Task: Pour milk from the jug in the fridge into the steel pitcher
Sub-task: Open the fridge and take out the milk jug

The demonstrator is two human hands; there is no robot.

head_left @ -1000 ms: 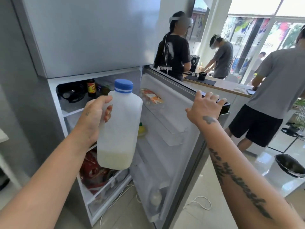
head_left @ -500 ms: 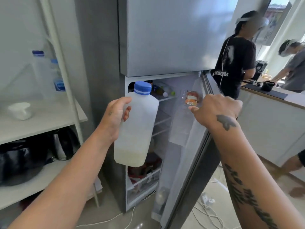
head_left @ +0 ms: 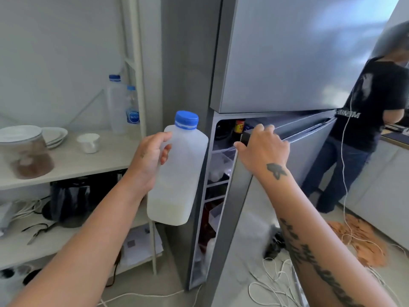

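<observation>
While right hand (head_left: 263, 149) grips fridge door (head_left: 287, 165), left hand (head_left: 148, 160) holds jug (head_left: 179, 173).

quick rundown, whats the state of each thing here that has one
translucent plastic milk jug: held upright in the left hand, only a little milk at the bottom
blue screw cap: on the jug
grey lower fridge door: nearly shut, a narrow gap open
right hand: gripping the lower door's top edge
grey upper fridge door: shut
</observation>
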